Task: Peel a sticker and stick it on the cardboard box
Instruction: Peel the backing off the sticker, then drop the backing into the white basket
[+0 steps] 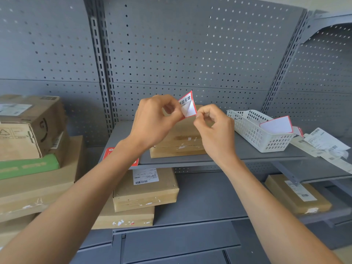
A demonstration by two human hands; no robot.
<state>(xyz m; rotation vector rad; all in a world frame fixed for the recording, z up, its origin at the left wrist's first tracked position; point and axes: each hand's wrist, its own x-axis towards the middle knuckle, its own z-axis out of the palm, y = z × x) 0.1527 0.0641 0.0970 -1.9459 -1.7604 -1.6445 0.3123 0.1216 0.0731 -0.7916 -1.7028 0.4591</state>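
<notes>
Pinching a red-bordered white paper sticker [187, 106], the left hand [155, 121] and right hand [214, 128] both grip it just above the flat brown cardboard box [179, 143]; one corner curls. A white plastic lattice basket [257, 130] sits right of that box.

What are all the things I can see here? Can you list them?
sticker: one, white with red edge, pinched between both hands
cardboard box: one, brown, shelf behind the hands
basket: one, white, shelf at right, stickers inside
other boxes: several, brown, left stack and lower shelves
paper labels: several, white, far right
pegboard: grey, back wall
left hand: one, gripping the sticker
right hand: one, peeling its corner
</notes>
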